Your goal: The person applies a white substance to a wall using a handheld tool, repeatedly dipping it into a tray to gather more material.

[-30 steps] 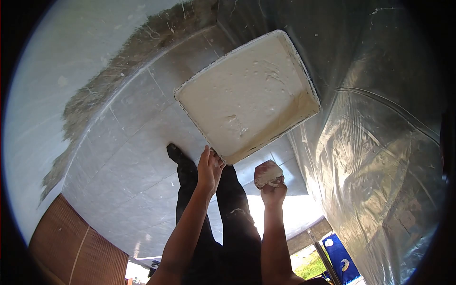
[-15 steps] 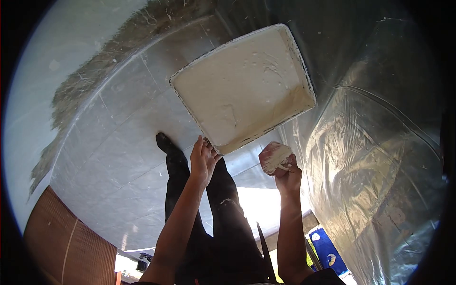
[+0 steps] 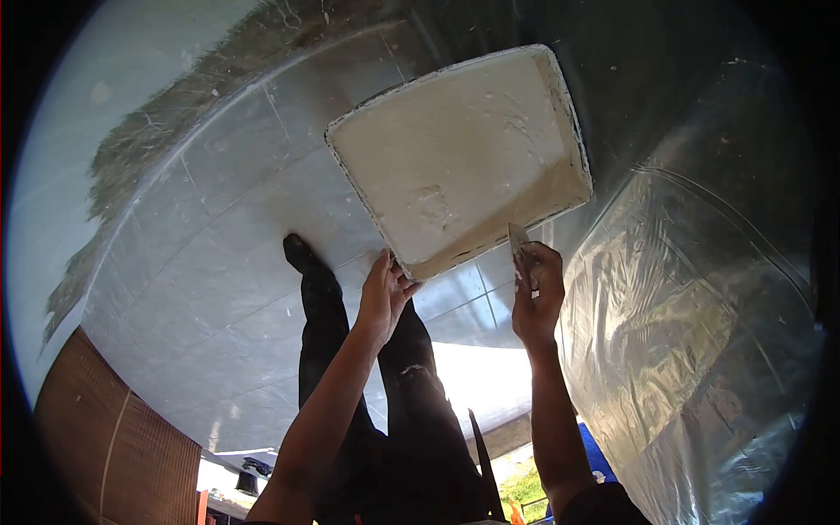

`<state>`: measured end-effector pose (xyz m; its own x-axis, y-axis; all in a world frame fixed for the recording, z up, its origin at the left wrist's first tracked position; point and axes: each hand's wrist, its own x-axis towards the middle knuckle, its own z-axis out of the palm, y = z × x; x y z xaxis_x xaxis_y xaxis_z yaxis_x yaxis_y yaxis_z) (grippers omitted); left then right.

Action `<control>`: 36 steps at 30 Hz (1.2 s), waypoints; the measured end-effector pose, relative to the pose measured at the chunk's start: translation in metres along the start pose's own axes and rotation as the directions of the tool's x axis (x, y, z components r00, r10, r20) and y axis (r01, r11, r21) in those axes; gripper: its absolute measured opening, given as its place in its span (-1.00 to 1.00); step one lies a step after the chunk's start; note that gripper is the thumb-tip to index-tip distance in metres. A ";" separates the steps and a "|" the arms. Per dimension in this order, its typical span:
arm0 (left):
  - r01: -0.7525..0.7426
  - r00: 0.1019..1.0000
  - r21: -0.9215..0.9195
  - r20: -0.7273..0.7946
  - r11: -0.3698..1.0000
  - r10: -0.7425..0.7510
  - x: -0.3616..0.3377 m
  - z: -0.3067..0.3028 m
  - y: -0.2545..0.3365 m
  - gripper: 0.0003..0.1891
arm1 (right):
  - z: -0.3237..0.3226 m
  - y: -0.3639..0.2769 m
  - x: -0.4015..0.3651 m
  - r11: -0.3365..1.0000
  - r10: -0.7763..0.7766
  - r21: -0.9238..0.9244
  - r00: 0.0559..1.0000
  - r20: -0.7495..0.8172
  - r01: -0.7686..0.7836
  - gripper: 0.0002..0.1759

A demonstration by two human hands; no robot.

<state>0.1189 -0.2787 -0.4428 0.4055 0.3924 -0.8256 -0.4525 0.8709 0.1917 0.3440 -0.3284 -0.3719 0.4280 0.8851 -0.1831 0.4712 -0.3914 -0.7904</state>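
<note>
A large square tub of smooth off-white plaster lies in front of me, turned at a slant. My left hand is at its near left corner, with the fingers curled at the rim. To the right of the tub's near edge, my right hand is closed around a putty knife. The blade is seen nearly edge-on, pointing up at the tub, and whitish smears show on it. Scrape marks and small lumps break the plaster's surface.
Grey tiled floor lies below, where my dark shoe and trouser legs show. Crumpled clear plastic sheeting hangs at the right. A brown ribbed panel stands at the lower left, and a patchy wall curves along the left.
My right hand has moved up toward the tub and turned the putty knife from flat-on to edge-on; the plaster lump on its face no longer shows. My left hand stays at the corner.
</note>
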 end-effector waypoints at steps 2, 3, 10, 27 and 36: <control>-0.001 1.000 0.040 -0.022 0.999 0.002 0.004 -0.002 -0.003 -0.39 | 0.007 0.010 0.012 0.836 -0.413 -0.394 0.911 0.003 0.381 -0.80; 0.001 1.000 0.041 -0.023 0.999 0.000 0.005 -0.002 -0.005 -0.39 | 0.010 0.018 0.018 0.837 -0.411 -0.394 0.912 0.003 0.379 -0.80; -0.040 0.995 0.153 -0.083 0.987 0.053 0.008 -0.001 -0.009 -0.37 | 0.018 0.076 0.027 0.534 -0.524 -0.695 0.833 0.176 0.482 -0.76; -0.082 0.955 0.222 -0.261 0.972 0.140 0.009 0.024 -0.012 -0.44 | 0.070 0.075 -0.032 0.673 -0.394 -0.690 0.919 -0.030 0.266 -0.83; -0.039 0.967 0.246 -0.234 0.969 0.099 0.008 0.021 -0.006 -0.38 | 0.081 0.059 -0.140 0.957 0.235 -0.154 0.969 -0.077 -0.245 -0.75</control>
<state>0.1420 -0.2744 -0.4397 0.1617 0.3961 -0.9038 -0.2590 0.9008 0.3485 0.2494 -0.4550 -0.4398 0.5848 0.7460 -0.3186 0.4654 -0.6303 -0.6215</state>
